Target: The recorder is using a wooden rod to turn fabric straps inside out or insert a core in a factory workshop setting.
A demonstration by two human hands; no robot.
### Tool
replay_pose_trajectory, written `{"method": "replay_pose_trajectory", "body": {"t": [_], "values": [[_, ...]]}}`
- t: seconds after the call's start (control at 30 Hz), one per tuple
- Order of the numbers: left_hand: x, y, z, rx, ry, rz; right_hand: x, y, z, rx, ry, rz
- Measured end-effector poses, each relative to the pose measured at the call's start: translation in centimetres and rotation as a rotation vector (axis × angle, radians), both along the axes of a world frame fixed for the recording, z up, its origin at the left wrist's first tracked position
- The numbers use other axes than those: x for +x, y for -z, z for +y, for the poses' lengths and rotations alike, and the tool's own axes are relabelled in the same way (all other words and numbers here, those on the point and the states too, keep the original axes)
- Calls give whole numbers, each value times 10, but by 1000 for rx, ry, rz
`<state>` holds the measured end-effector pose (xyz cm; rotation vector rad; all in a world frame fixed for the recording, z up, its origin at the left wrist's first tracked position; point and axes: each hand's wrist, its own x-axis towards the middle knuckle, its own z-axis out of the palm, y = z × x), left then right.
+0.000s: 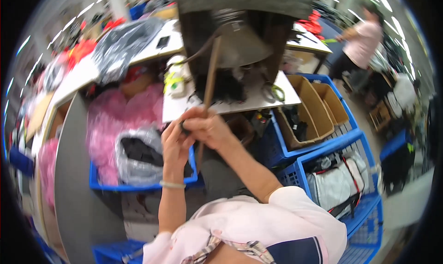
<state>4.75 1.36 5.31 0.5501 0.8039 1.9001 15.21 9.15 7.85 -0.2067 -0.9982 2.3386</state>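
Note:
My left hand [173,142], with a pale bangle at its wrist, and my right hand [207,128] meet in front of the white worktable [221,106]. Between their closed fingertips is a small black piece [185,127], whose kind I cannot make out. A long thin wooden stick [212,75] slants past the right hand, showing above and below it. Whether that hand grips the stick is hidden. Beyond, a dark heap of small black pieces [224,86] lies on the table under a grey hood-like cover [242,45].
Green-handled scissors [278,93] and a white-and-yellow bottle [175,82] are on the table. At left stands a blue crate [138,187] with pink and clear plastic bags; at right, cardboard boxes [302,109] and a blue basket [300,174] of white packs. Another person [362,42] works far right.

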Motion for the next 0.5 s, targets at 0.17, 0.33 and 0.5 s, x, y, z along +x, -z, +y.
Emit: {"method": "replay_pose_trajectory", "body": {"t": [0.17,0.33,0.5], "values": [[-3,-6,-9,46,-143,163,-9,6,11,75,123,-112],[-15,13,-23,-33,-304,499,-22,12,-4,76,135,-177],[-41,18,-34,-70,-841,1583,-23,14,-21,171,175,-226]]}}
